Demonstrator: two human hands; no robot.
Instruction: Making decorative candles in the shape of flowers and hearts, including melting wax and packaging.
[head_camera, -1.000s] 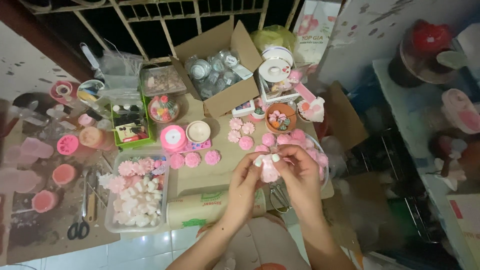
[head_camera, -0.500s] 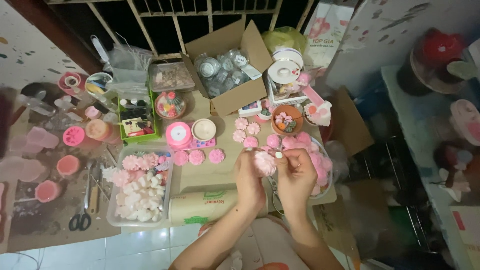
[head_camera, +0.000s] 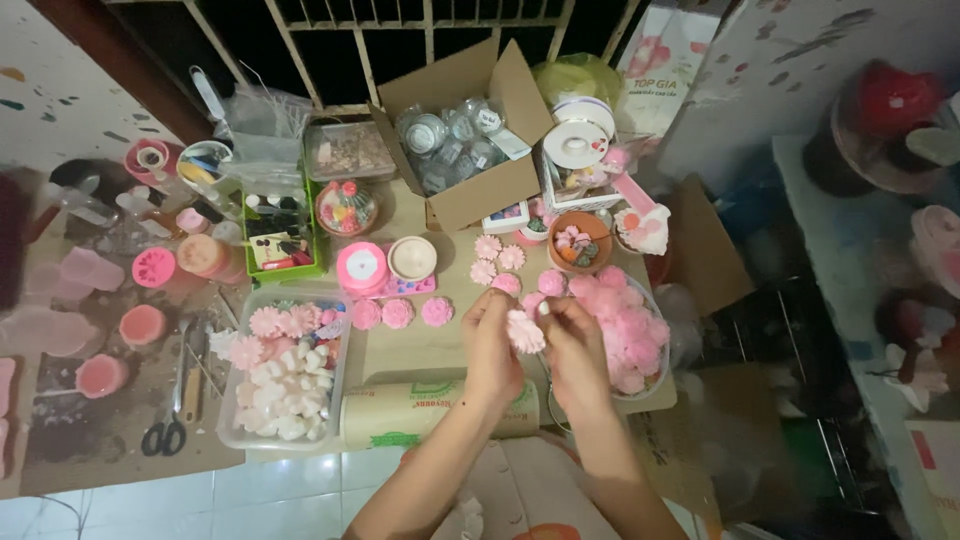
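Your left hand (head_camera: 493, 345) and right hand (head_camera: 572, 345) pinch the pale pink flower piece (head_camera: 524, 331) between their fingertips; it sits between them, nearer your left, just short of the bowl of pink flowers (head_camera: 655, 375) on the right.

We are holding a pale pink flower (head_camera: 525, 331), small and many-petalled, pinched between our left hand (head_camera: 493, 345) and right hand (head_camera: 572, 345). It is sitting tilted above the desk (head_camera: 430, 345), just beside a clear bowl (head_camera: 655, 375) of pink flowers.
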